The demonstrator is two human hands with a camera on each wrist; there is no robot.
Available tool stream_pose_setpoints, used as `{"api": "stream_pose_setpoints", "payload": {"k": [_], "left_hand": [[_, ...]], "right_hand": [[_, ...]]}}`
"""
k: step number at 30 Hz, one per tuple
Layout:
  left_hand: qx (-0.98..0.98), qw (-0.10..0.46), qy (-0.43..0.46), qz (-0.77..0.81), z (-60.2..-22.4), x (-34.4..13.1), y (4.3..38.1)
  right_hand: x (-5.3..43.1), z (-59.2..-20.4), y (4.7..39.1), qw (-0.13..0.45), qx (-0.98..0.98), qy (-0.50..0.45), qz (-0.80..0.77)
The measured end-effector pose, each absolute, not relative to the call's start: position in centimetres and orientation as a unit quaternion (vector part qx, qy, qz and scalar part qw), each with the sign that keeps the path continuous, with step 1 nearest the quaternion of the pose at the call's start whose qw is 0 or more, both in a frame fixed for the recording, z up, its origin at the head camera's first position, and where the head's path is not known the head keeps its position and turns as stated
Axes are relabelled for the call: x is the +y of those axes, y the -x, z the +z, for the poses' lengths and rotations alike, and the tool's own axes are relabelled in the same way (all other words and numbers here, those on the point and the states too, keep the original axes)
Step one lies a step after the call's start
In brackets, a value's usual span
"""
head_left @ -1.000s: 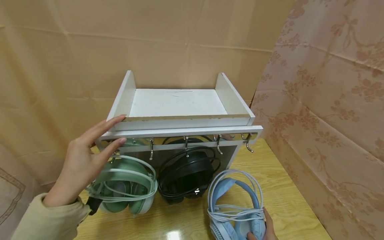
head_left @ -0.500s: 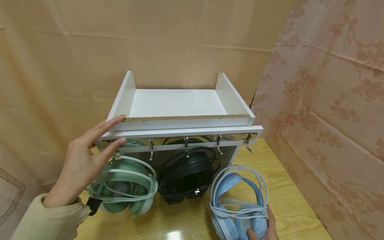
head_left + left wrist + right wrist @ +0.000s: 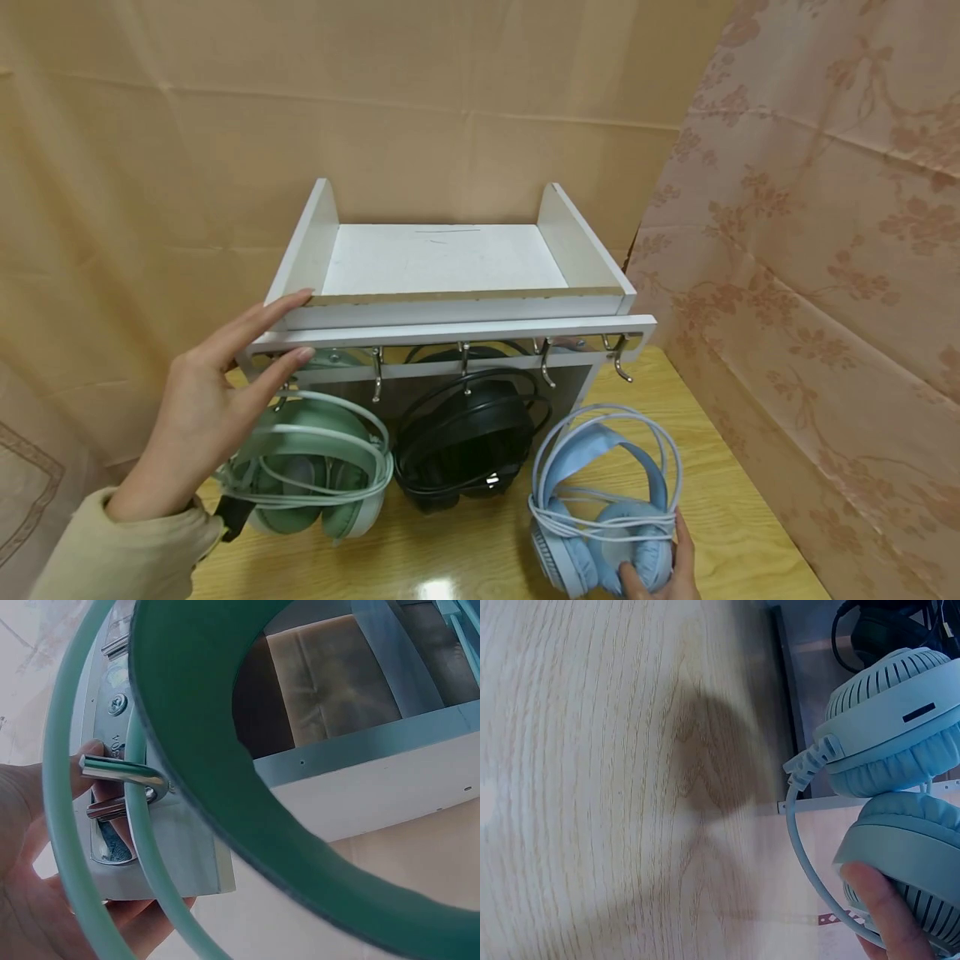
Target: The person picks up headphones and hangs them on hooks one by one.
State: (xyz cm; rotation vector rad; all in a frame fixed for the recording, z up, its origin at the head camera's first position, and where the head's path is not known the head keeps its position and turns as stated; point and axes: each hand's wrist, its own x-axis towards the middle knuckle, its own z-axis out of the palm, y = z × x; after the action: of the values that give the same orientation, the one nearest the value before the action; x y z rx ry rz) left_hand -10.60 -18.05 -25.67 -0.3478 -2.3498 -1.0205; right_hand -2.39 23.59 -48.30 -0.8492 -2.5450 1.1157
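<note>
My left hand (image 3: 198,387) grips the left front corner of a white hook rack (image 3: 450,312), fingers on top and thumb at the hook rail's front. Low at the right in the head view, my right hand (image 3: 678,575) holds light-blue headphones (image 3: 573,567) by one ear cup, headband upward. Their pale cable is wound round the band and cups. The right wrist view shows both blue ear cups (image 3: 907,705) and a shadow on the wood beneath. Green headphones (image 3: 345,450) hang at the rack's left end, and black headphones (image 3: 465,433) at its middle.
Metal hooks (image 3: 546,362) line the rail, with bare ones at its right end (image 3: 621,358). The rack stands on a yellow wood-grain table (image 3: 720,492). A tan cloth (image 3: 465,100) hangs behind, and a floral pink cloth (image 3: 832,250) borders the right side.
My right hand has moved the blue headphones upward and slightly right, toward the rack's right end. The left hand, rack and hanging headphones stay in place.
</note>
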Motion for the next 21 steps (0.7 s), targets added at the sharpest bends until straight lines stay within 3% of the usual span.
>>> {"api": "stream_pose_setpoints", "payload": {"k": [9,17,21], "left_hand": [[-0.873,0.276,0.130,-0.380,-25.71,-18.04,10.60],[-0.874,0.274,0.129,-0.380,-25.68,-18.06,10.60],[-0.876,0.274,0.125,-0.377,-25.71,-18.09,10.61]], "right_hand": [[23.20,-48.16,2.50,0.168,-0.849,0.291,0.409],[23.54,-47.68,2.56,0.156,-0.846,0.299,0.413],[23.50,-47.44,2.62,0.177,-0.844,0.287,0.417]]}}
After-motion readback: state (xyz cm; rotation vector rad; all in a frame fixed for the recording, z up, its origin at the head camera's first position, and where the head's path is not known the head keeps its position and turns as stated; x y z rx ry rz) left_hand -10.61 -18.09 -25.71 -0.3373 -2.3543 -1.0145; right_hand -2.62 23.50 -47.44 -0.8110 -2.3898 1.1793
